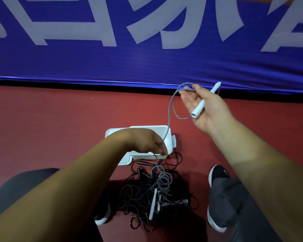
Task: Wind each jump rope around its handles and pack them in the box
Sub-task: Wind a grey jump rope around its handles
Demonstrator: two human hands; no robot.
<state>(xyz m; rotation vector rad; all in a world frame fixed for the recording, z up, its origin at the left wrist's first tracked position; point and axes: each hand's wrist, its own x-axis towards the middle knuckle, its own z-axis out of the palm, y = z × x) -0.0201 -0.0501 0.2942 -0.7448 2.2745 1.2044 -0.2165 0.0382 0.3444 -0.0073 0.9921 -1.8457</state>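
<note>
My right hand (205, 109) is raised, palm up, and holds a white jump-rope handle (204, 102) while its fingertips pinch the grey rope (171, 109). The rope loops beside the handle and drops to my left hand (150, 142), which pinches it above the white box (169, 137) on the floor. From there the rope runs into a tangled pile of dark and grey jump ropes (152, 194), where a second white handle (152, 204) lies. My left hand hides most of the box's inside.
A red floor (59, 128) meets a blue banner (147, 63) with large white letters at the back. My knees and dark shoes (217, 173) flank the rope pile. The box lid (125, 160) lies beside the box.
</note>
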